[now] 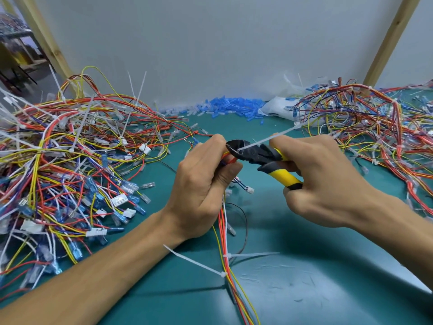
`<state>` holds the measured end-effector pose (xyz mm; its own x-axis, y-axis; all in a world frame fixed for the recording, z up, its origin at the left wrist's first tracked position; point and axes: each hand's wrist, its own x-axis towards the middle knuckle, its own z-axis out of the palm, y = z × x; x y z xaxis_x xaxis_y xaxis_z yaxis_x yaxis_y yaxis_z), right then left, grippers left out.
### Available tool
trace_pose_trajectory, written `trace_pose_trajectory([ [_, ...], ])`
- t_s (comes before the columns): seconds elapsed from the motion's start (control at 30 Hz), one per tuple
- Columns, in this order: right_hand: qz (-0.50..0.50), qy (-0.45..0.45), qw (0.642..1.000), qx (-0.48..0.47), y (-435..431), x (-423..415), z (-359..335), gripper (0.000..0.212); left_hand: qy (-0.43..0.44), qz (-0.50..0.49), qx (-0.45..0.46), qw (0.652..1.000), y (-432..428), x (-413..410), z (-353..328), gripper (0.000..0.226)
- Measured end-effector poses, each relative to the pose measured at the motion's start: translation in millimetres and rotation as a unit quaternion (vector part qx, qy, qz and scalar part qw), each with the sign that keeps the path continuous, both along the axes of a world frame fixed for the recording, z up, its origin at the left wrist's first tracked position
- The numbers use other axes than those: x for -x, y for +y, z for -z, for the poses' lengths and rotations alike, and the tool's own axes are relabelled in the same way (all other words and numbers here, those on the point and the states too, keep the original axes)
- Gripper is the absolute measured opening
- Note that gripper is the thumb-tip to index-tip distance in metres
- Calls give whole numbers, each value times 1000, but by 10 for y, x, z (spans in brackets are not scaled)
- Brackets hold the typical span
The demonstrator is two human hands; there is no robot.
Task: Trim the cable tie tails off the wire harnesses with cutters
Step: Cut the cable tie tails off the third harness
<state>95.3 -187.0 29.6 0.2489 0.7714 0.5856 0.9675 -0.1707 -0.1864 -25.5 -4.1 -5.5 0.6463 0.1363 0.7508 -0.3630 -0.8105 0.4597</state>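
Observation:
My left hand (pixel 206 181) grips a wire harness (pixel 226 249) of red, orange, yellow and white wires that trails down toward me. My right hand (pixel 321 181) grips the yellow-and-black handles of the cutters (pixel 257 156). The black jaws sit around the base of a white cable tie tail (pixel 269 139), right beside my left fingers. That tail sticks out up and to the right. Lower on the same harness, two more white tie tails (pixel 194 262) (pixel 254 254) stick out sideways.
A big tangle of harnesses with long tie tails (pixel 70 160) fills the left of the teal mat (pixel 328 277). Another tangle (pixel 375 127) lies at the right. Blue sleeves (pixel 229 106) are heaped at the back wall, beside a plastic bag (pixel 281 109). Cut scraps (pixel 281 277) lie near me.

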Motion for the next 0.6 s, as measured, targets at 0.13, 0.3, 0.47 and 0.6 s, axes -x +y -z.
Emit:
trace_pose_trajectory([
  [0.13,6,12,1000,10,2,20,-3,24,0,-3,4,1000,-4,3,-13,27],
  [0.3,19,6,1000,9,-3,20,-17,21,3,3,4,1000,-8,5,-13,29],
  [0.47,28,4,1000,11,-3,9,-8,19,3,-2,4,1000,0,5,-14,29],
  [0.6,36,-5,999,15,0,13,-25,25,0,-1,1,1000,-7,4,-10,30],
])
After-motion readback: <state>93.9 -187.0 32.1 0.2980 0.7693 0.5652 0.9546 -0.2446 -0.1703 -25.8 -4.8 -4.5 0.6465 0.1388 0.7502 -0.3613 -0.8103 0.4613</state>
